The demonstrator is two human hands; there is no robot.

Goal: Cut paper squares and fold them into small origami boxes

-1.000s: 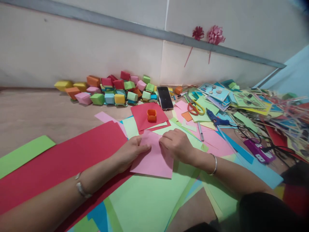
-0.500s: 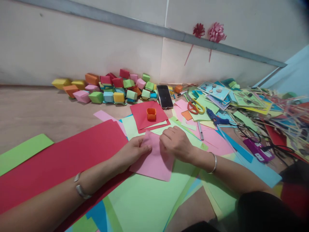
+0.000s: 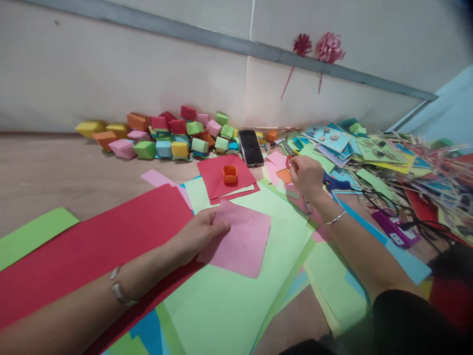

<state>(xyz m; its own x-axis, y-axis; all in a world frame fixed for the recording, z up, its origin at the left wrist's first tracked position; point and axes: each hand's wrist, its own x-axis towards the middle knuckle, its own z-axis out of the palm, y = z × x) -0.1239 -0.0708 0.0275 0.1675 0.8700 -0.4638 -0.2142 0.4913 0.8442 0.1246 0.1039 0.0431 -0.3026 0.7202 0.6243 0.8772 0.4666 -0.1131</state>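
Observation:
A square of pink paper (image 3: 244,241) is pinched along its left side between the thumb and fingers of my left hand (image 3: 203,229). It lies over light green sheets (image 3: 221,301). My right hand (image 3: 306,176) is over the orange-and-yellow-handled scissors, with its fingers curled at the handles; the hand covers most of them, so I cannot make out whether they are gripped. A small orange paper ring (image 3: 230,175) stands on red paper (image 3: 210,172) beyond the pink square.
Several folded paper blocks (image 3: 180,149) line the wall beside a phone (image 3: 251,148). Large red paper (image 3: 111,236) lies at left. A blue glue gun (image 3: 334,183), purple power strip (image 3: 395,229), cables and piled cards (image 3: 328,138) are at right. Two paper flowers (image 3: 330,48) hang above.
My right hand has left the pink paper and moved right and away from me to the scissors. My left hand still holds the pink paper, whose top edge is now uncovered.

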